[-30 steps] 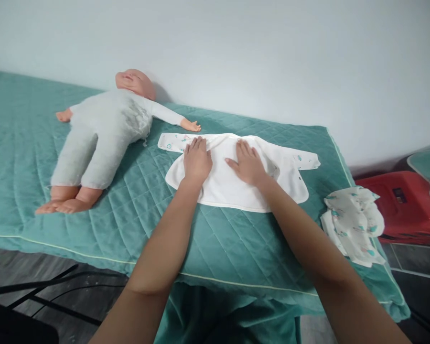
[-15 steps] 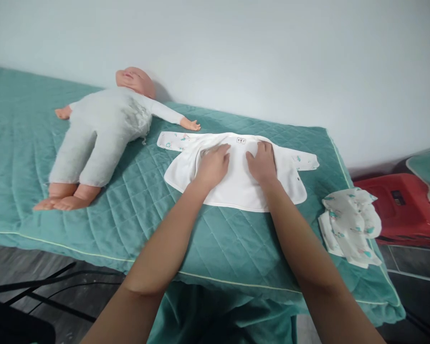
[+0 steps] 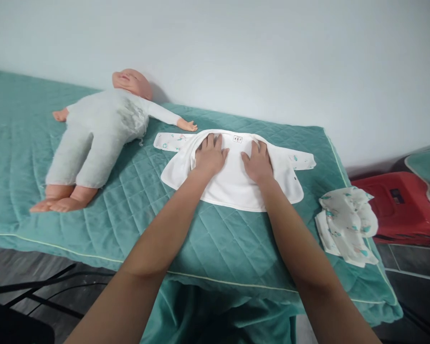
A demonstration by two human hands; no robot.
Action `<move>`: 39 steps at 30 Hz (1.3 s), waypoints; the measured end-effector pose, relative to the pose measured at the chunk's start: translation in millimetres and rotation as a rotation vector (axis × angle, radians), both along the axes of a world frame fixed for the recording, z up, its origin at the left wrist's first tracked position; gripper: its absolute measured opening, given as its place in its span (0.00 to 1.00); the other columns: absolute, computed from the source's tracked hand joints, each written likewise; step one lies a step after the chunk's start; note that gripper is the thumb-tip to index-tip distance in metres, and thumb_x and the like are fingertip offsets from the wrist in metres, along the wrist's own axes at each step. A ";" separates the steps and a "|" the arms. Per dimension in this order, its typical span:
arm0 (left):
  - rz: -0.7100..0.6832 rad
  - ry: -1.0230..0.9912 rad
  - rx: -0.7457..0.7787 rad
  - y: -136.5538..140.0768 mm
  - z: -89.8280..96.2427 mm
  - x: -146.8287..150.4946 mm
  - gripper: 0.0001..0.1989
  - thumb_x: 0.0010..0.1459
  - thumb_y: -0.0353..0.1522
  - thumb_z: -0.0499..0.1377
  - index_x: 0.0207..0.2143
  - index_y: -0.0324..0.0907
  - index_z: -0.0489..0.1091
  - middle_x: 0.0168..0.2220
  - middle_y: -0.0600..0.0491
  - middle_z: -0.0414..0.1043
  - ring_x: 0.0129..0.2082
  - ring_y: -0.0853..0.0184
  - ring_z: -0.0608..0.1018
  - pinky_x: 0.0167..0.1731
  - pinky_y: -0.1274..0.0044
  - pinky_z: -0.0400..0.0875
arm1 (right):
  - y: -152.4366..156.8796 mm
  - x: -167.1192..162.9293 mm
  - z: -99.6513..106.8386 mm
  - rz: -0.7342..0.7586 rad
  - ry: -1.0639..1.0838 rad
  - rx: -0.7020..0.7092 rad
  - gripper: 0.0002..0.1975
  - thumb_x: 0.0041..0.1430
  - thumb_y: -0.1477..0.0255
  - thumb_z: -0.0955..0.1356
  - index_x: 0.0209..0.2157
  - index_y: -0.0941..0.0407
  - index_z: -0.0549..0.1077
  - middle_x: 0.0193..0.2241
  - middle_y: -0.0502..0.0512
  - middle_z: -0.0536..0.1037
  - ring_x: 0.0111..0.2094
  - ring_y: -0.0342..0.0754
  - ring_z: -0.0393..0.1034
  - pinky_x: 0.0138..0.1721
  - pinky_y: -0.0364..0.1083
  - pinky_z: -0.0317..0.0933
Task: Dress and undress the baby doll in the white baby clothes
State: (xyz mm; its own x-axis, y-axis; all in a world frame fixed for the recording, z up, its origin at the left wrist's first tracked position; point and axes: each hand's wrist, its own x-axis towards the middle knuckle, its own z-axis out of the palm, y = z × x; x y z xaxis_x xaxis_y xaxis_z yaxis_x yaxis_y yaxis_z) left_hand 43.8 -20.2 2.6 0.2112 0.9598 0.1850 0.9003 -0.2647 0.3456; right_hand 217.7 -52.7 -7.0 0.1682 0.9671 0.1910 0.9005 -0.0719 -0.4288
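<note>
A white baby shirt (image 3: 232, 184) lies spread open on the green quilted cover, its inner side up and its printed sleeves stretched out to both sides. Palm down on its left half is my left hand (image 3: 211, 156), fingers apart and pointing toward the collar. My right hand (image 3: 258, 161) rests on the right half, fingers also spread, near the folded-back front edge. Between the hands, a small label shows at the neck. To the left a baby doll (image 3: 93, 129) with a soft white body lies on its back, one hand close to the shirt's left sleeve.
The green quilted cover (image 3: 136, 229) drapes over the bed's front edge. A folded printed white garment (image 3: 346, 224) sits at the right edge. Beyond it stands a red plastic object (image 3: 401, 205). A wall (image 3: 236, 57) runs along the back; black metal legs (image 3: 39, 286) show at lower left.
The fingers of my left hand have spread out farther toward the collar. My right hand's fingers are also a little more spread. The whole view has shifted slightly; the doll and folded garment stay put.
</note>
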 end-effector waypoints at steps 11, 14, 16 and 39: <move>0.022 0.127 -0.065 -4.2 5.1 -2.1 0.33 0.70 0.44 0.39 0.73 0.44 0.47 0.73 0.46 0.48 0.72 0.53 0.55 0.66 0.59 0.60 | -4.7 -3.4 11.1 0.003 -0.056 -0.149 0.39 0.69 0.56 0.57 0.72 0.63 0.44 0.73 0.68 0.45 0.73 0.63 0.42 0.70 0.61 0.44; 0.037 0.118 -0.030 -7.2 7.0 -1.8 0.29 0.69 0.43 0.43 0.68 0.43 0.56 0.70 0.44 0.54 0.68 0.52 0.60 0.63 0.61 0.63 | -6.2 -3.6 12.3 0.013 -0.010 -0.119 0.36 0.68 0.59 0.58 0.70 0.64 0.50 0.71 0.70 0.53 0.69 0.63 0.52 0.69 0.60 0.50; 0.064 0.101 0.033 -10.6 9.5 -1.7 0.26 0.68 0.40 0.46 0.65 0.42 0.60 0.68 0.42 0.58 0.65 0.52 0.63 0.61 0.63 0.66 | -7.6 -3.3 13.4 -0.011 -0.008 -0.061 0.33 0.66 0.63 0.60 0.67 0.64 0.55 0.68 0.71 0.58 0.67 0.64 0.56 0.67 0.60 0.53; -0.170 0.122 0.146 -32.9 9.0 -13.5 0.15 0.67 0.30 0.49 0.51 0.37 0.71 0.53 0.40 0.71 0.56 0.52 0.70 0.55 0.62 0.67 | -34.2 -10.9 17.1 0.150 -0.138 0.142 0.15 0.62 0.74 0.63 0.49 0.59 0.71 0.51 0.66 0.74 0.54 0.62 0.64 0.58 0.60 0.60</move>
State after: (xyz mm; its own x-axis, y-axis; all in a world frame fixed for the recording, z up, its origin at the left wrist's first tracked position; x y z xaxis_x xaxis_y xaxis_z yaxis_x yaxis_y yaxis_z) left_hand 30.3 -53.2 11.6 0.3965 0.8737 0.2820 0.8713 -0.4548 0.1841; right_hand 206.8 -86.9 10.2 -0.0126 0.9411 0.3379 0.9471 0.1196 -0.2977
